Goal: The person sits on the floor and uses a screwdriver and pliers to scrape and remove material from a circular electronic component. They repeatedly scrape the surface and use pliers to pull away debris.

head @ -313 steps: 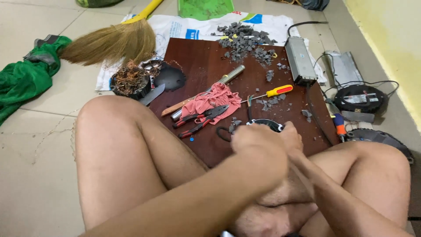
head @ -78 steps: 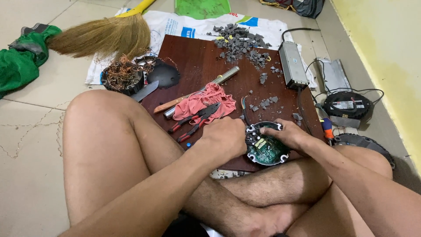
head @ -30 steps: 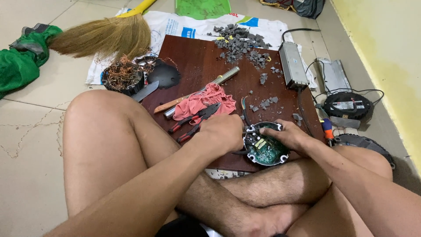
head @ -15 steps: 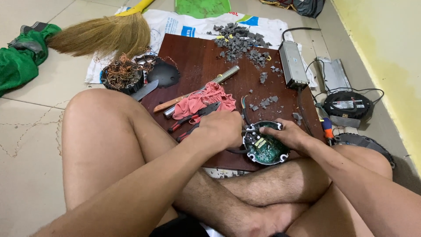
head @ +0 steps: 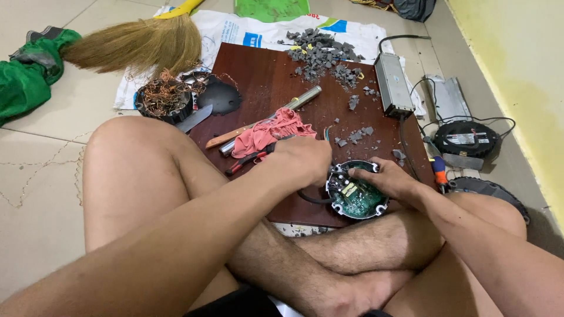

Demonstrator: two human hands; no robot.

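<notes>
Wooden board [head: 264,76] | round circuit unit [head: 356,196] between grips | right grip [head: 385,179] holding it | left grip [head: 302,161] closed, contents unclear

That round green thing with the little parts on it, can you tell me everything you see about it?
The round circuit board is green, dotted with small pale and dark components, and sits face up inside a dark round rim. It rests at the near edge of the brown wooden board, close to the person's crossed legs. The right hand grips its far right side, fingers on the rim. The left hand presses at its left edge. A black cable curves out from its left.
</notes>
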